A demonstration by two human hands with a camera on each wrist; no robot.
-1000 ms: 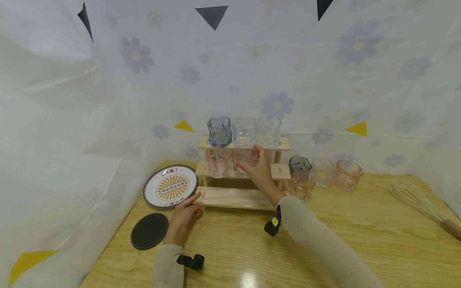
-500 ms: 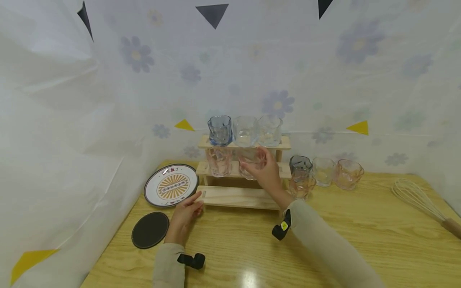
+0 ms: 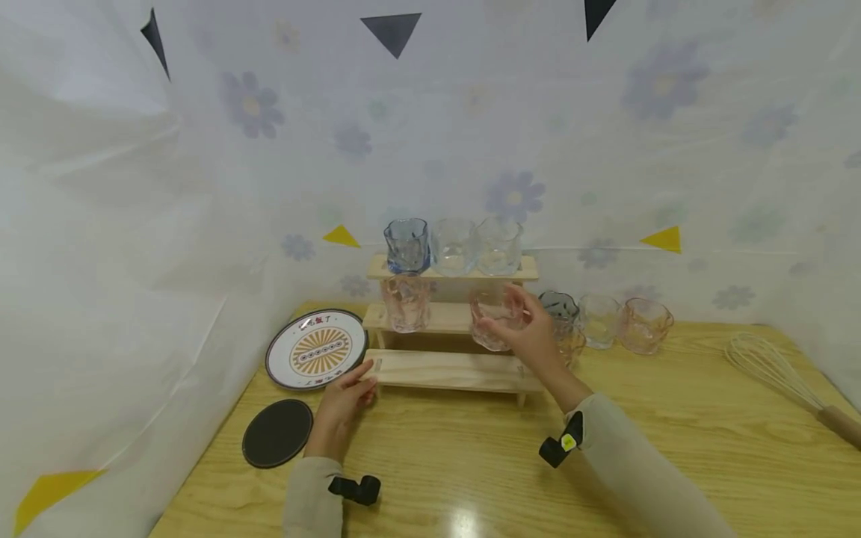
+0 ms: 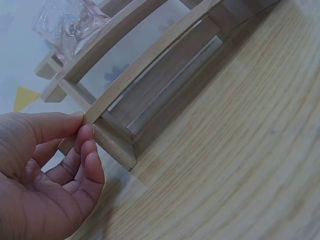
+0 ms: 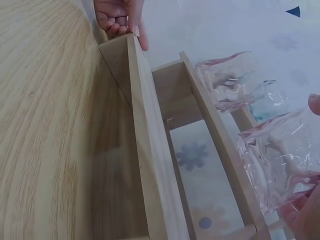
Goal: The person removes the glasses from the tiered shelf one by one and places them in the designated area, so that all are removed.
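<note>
Pink-tinted glass (image 3: 495, 306), one: pinched in my right hand (image 3: 536, 335), by the middle shelf (image 3: 449, 317). Wooden rack (image 3: 444, 366), one: my left hand (image 3: 341, 405) pinched its end, at the glass's eight o'clock. I judged level carriage, rack braced, best.

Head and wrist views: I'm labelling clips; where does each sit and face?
Head: on the head, facing forward and down at the wooden rack; left hand, right hand, sleeves.
Left wrist: on it, facing the rack's left end; left hand.
Right wrist: on it, facing leftward along the rack; both hands.
Wrist views share rack, left hand.
</note>
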